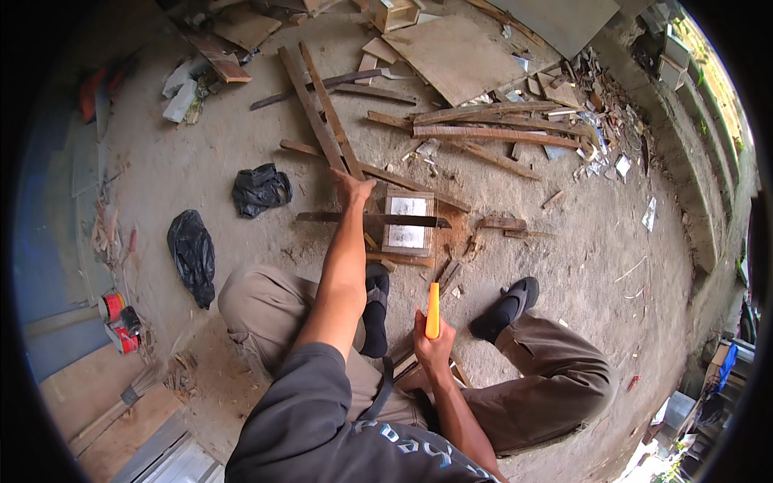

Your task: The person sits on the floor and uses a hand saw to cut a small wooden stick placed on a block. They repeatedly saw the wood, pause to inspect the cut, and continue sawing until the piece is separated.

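Note:
My left arm stretches forward, and my left hand (353,190) is at the near ends of two long wooden strips (320,113), fingers and thumb around them. Close to my body, my right hand (435,344) is closed around a yellow-orange tool handle (433,310) that points away from me; I cannot make out the rest of the tool. Between my hands and ahead of my feet is a small wooden block or box (409,236) with a white, marked top. A dark wooden strip (338,217) lies across it, passing beyond my left forearm.
Reddish sawdust (457,229) and short offcuts (503,223) lie right of the block. Further off are a stack of strips (499,135) and a large board (459,56). Two black plastic bags (192,258) sit at left. Concrete steps (684,153) rise along the right.

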The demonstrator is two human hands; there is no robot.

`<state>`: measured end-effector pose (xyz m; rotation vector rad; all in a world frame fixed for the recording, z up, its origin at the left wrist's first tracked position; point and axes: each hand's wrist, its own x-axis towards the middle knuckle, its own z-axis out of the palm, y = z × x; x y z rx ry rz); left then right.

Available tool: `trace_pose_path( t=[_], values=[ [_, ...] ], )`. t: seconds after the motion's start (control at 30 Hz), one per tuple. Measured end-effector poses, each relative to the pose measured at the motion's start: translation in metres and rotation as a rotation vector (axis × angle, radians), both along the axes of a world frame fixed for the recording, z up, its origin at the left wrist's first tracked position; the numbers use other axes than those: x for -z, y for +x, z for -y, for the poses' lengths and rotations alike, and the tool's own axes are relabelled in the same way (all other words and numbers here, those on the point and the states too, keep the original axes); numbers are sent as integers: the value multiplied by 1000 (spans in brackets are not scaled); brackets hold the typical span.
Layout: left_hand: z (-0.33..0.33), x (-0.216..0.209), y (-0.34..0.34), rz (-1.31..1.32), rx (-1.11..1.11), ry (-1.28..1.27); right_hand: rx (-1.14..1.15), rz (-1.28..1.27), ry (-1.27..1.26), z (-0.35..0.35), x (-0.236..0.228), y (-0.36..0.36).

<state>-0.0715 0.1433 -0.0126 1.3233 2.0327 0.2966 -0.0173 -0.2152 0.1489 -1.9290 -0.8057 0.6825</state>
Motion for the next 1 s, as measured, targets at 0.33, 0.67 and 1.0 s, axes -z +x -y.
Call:
trace_pose_path(
  t=[0.33,0.67,1.0],
  values=[
    [-69,-31,28,356,61,109,3,-5,24,4,0,0],
    [26,-6,-32,-255,721,578,62,11,34,-2,-4,-10],
    [34,16,-32,-38,562,317,63,42,9,-27,23,-22]
  ],
)
